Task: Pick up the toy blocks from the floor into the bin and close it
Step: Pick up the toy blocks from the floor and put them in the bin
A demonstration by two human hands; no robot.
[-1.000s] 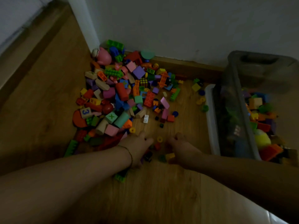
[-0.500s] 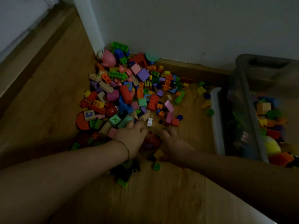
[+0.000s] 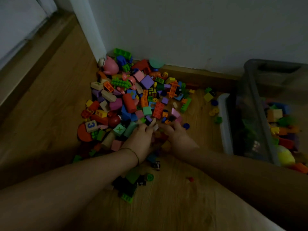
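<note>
— Fingers (image 3: 145,129) of both hands: how did they lie?
— They were bent and cupped toward each other on the floor (image 3: 41,114), at the near edge of the blocks (image 3: 156,110). The left hand (image 3: 140,140) and right hand (image 3: 180,139) lay close together, with small blocks bunched between them. In the dim light it could not be told whether either hand grasped a block or only pressed against the bunch.
— Where were the blocks?
— Most lay heaped on the floor in the corner against the wall (image 3: 183,30), just beyond the fingertips. A few lay scattered under the left forearm, and a few more between the heap and the bin (image 3: 258,105).
— And the bin?
— It stood to the right of the heap, apart from both hands. It was open at the top and held more blocks and a yellow ball (image 3: 285,157). A white plastic part (image 3: 223,114) lay along its near wall.
— Other marks?
— A thin bracelet (image 3: 133,152) circled the left wrist. A cube marked 3 (image 3: 90,125) sat at the heap's left edge, and a pink pig (image 3: 110,66) at its far corner.
</note>
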